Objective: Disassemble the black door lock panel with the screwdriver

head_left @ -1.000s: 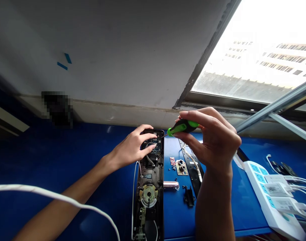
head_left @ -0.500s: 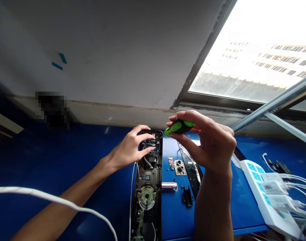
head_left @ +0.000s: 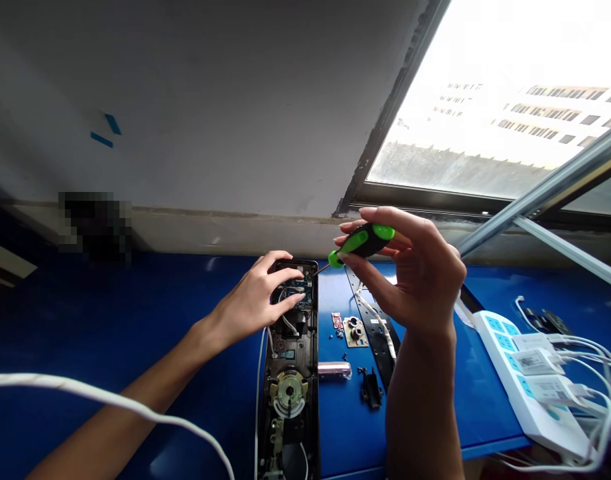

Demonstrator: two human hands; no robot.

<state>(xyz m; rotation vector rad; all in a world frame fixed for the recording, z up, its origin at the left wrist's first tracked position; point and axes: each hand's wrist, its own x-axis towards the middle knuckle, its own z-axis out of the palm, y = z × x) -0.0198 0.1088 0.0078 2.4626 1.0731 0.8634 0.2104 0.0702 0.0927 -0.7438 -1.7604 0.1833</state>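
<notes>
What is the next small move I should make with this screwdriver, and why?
Probably lower the screwdriver tip onto the circuit board of the door lock. Your right hand holds the tip close to the board, and your left hand rests on the lock, so it seems steady.

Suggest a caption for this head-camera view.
Right hand holds a green-handled screwdriver beside an opened door lock under the left hand.
</notes>
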